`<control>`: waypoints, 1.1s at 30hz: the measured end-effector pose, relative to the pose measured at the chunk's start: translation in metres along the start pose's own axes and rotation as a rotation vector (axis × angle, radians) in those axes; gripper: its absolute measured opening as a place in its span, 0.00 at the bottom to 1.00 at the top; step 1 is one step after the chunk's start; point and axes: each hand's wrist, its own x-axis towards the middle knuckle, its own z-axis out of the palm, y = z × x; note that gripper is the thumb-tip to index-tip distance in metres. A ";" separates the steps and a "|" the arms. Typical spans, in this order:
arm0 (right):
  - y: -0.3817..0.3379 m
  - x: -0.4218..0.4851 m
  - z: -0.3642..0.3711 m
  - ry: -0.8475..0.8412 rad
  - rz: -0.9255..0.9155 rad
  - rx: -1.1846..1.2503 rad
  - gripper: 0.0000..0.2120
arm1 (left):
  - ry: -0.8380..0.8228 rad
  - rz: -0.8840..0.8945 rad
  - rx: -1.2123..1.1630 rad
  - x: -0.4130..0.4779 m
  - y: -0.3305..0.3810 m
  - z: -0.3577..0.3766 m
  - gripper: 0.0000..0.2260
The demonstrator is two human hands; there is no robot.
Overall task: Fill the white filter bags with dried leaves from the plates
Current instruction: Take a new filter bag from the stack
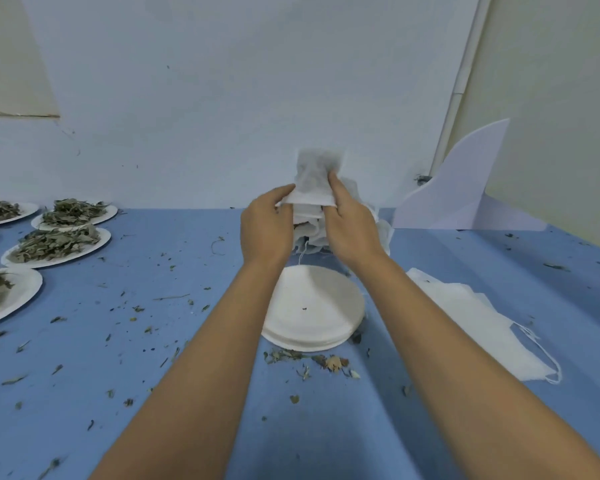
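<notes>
Both hands hold one white filter bag [316, 171] up above the far middle of the blue table; dark leaves show through its thin cloth. My left hand [266, 226] pinches the bag's lower left edge, and my right hand [347, 223] grips its lower right side with the thumb on the front. Behind the hands lies a heap of filled white bags [309, 233]. Several paper plates of dried leaves [54, 242] sit at the left. A stack of flat unfilled bags [478, 317] lies at the right.
A stack of bare paper plates [323, 310] sits just below my wrists. Leaf crumbs [326, 362] are scattered over the blue tablecloth [153, 358]. A white curved board [465, 188] leans at the back right against the pale wall.
</notes>
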 end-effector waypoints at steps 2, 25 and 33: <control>0.004 0.026 -0.001 -0.004 -0.062 -0.131 0.26 | 0.019 0.025 0.111 0.022 0.002 0.012 0.17; 0.057 -0.005 -0.017 0.206 0.266 -0.006 0.14 | -0.153 0.046 0.156 -0.009 -0.002 0.065 0.15; 0.097 -0.058 -0.068 0.536 0.722 0.391 0.19 | -0.644 -0.007 0.222 -0.081 0.021 0.113 0.16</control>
